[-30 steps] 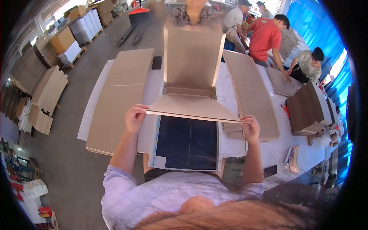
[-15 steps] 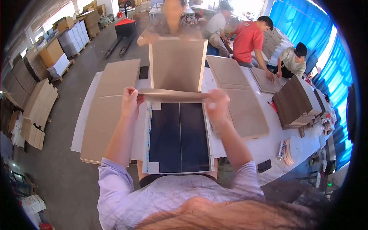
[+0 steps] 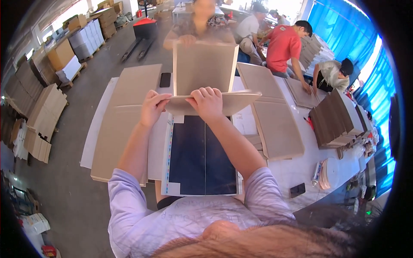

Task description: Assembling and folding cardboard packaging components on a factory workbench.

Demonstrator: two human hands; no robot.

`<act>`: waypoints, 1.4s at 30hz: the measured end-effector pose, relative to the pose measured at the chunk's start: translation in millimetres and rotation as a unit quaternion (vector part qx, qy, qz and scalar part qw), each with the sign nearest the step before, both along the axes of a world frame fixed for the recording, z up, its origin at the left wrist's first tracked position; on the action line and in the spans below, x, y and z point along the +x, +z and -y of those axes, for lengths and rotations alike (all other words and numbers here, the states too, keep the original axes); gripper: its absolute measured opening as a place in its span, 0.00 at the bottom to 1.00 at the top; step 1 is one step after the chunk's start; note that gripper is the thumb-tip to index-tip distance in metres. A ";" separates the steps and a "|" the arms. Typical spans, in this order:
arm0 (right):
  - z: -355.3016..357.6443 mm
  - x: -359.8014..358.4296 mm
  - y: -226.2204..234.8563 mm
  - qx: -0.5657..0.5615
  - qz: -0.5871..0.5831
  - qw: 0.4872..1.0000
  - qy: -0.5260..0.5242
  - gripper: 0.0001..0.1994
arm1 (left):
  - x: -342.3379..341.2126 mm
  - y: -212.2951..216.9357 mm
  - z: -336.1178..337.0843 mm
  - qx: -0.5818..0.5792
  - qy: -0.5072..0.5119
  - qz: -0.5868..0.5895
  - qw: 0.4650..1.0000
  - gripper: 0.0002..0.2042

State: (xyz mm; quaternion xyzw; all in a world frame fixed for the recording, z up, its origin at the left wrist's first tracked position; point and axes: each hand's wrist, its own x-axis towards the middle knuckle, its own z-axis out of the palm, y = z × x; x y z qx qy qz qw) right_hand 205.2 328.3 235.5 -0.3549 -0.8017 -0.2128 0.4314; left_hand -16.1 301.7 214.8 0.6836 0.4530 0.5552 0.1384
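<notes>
My left hand (image 3: 154, 107) pinches the left end of a brown cardboard sheet (image 3: 241, 100), held nearly edge-on above the table. My right hand (image 3: 208, 104) grips the sheet's upper edge near its middle, fingers over the top. Below my hands lies a dark navy printed sheet (image 3: 189, 157) with a pale lengthwise line, white margins and a coloured strip on its left side. Just beyond, a person facing me holds another cardboard panel (image 3: 205, 64) upright by its top edge.
Cardboard stacks lie left (image 3: 122, 137) and right (image 3: 277, 129) on the white table (image 3: 275, 180). A phone (image 3: 297, 190), a tube (image 3: 317, 173) and upright brown boards (image 3: 333, 114) are at the right. People work behind. A pallet jack (image 3: 144, 28) stands on the floor.
My right hand has moved left from the sheet's right end to its middle, and that end now sticks out freely. The person opposite has taken one hand off the panel's top edge.
</notes>
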 end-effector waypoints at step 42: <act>-14.6 244.5 -0.8 -0.469 -0.103 0.865 0.143 0.11 | 123.6 55.3 -26.2 0.078 -0.015 -0.366 0.927 0.03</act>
